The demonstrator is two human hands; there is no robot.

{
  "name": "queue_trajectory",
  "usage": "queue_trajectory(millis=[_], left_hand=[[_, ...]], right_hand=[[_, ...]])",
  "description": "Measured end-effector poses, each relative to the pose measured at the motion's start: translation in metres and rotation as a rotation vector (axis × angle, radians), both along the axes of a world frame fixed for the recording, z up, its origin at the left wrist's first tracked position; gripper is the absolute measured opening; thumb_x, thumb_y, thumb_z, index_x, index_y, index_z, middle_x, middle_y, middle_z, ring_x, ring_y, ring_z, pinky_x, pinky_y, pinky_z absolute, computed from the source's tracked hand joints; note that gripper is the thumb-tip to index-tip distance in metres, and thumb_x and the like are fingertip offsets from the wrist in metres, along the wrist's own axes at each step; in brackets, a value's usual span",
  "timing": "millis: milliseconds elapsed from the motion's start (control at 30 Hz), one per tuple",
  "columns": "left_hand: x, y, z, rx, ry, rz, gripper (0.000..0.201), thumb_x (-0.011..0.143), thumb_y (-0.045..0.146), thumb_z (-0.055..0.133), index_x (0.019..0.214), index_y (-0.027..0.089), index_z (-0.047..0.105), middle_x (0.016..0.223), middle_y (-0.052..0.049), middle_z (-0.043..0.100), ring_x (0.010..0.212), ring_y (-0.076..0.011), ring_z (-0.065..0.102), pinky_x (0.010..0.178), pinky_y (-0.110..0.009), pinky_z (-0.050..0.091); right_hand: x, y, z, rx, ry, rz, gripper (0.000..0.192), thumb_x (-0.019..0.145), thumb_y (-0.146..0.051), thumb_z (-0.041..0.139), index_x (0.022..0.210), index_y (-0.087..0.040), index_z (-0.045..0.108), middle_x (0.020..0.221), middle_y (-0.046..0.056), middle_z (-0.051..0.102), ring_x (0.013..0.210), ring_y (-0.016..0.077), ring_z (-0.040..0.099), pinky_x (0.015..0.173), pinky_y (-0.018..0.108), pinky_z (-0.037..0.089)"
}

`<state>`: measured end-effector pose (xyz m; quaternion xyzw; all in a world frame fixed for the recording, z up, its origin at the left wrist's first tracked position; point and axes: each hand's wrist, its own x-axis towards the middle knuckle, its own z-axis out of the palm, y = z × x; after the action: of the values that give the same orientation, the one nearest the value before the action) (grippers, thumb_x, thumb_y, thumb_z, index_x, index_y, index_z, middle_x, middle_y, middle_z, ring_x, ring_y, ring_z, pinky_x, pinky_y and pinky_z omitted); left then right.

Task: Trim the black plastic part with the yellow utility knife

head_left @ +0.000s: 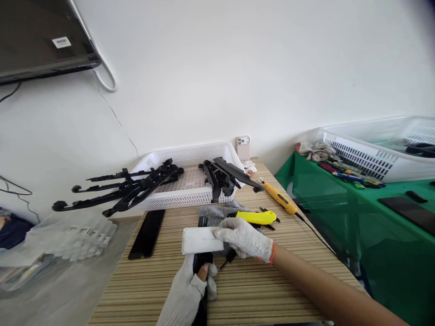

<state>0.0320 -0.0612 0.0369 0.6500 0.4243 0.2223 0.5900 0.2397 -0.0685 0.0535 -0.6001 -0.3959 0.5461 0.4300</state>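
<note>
While your right hand [243, 239] grips one end of a single white flat block [201, 240], your left hand [190, 290] is closed around one black part [203, 271] that runs from under the block down toward you. Both hands wear white knit gloves, and a bare fingertip shows through the left one. The block lies across the black part, near the front middle of the striped tabletop [278, 280].

Just behind your right hand you have one grey cloth [217, 213] and one yellow utility knife [256, 218] lying on it. One more tool, with a yellow-orange handle [280, 199] and a black cord trailing off the right edge, rests farther back. One dark phone [147, 233] lies flat to the left of the block, well apart from it.

At the back stands one white basket [190, 185] on this tabletop, with two heaps of long black plastic parts: one [125, 188] hanging over its left rim, one [224, 176] over its right. I cannot count the single parts in either heap. A second phone [243, 147] leans upright against the wall.

On the green table [356, 213] to your right sits a second white basket [380, 149], with a row of pens and tools [350, 175] beside it.
</note>
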Motion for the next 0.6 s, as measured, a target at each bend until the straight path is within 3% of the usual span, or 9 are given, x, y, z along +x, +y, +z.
queue_trajectory(millis=[133, 300, 433, 600], left_hand=[[0.001, -0.001, 0.004, -0.034, -0.02, -0.004, 0.047, 0.09, 0.062, 0.053, 0.113, 0.022, 0.053, 0.085, -0.003, 0.069, 0.056, -0.0125, 0.055, 0.057, -0.027, 0.047], [0.0, 0.0, 0.003, -0.033, -0.006, -0.006, 0.045, 0.089, 0.062, 0.053, 0.103, 0.02, 0.057, 0.076, -0.002, 0.067, 0.055, -0.0131, 0.055, 0.057, -0.027, 0.047], [0.001, -0.001, 0.005, -0.052, -0.017, -0.002, 0.052, 0.088, 0.063, 0.054, 0.12, 0.022, 0.05, 0.083, -0.002, 0.068, 0.055, -0.0125, 0.055, 0.055, -0.026, 0.046], [0.001, 0.0, 0.003, -0.007, -0.016, -0.021, 0.04, 0.094, 0.057, 0.049, 0.11, 0.021, 0.053, 0.086, -0.003, 0.067, 0.056, -0.0115, 0.054, 0.058, -0.027, 0.047]], right_hand=[[-0.001, 0.003, 0.001, 0.081, -0.003, -0.214, 0.041, 0.073, -0.061, 0.064, 0.08, -0.022, 0.053, 0.042, -0.008, 0.042, 0.029, 0.007, 0.032, 0.03, 0.021, 0.017], [0.009, 0.005, 0.0, 0.082, 0.007, -0.121, 0.044, 0.063, -0.058, 0.07, 0.082, -0.02, 0.057, 0.046, -0.008, 0.046, 0.031, 0.0077, 0.034, 0.029, 0.022, 0.021], [0.017, 0.006, 0.002, 0.11, 0.0, -0.246, 0.049, 0.067, -0.066, 0.062, 0.086, -0.021, 0.053, 0.042, -0.01, 0.039, 0.031, 0.0078, 0.032, 0.03, 0.022, 0.019], [0.011, 0.003, 0.005, 0.061, -0.034, -0.076, 0.042, 0.067, -0.058, 0.069, 0.081, -0.02, 0.057, 0.044, -0.007, 0.045, 0.031, 0.0084, 0.035, 0.029, 0.022, 0.019]])
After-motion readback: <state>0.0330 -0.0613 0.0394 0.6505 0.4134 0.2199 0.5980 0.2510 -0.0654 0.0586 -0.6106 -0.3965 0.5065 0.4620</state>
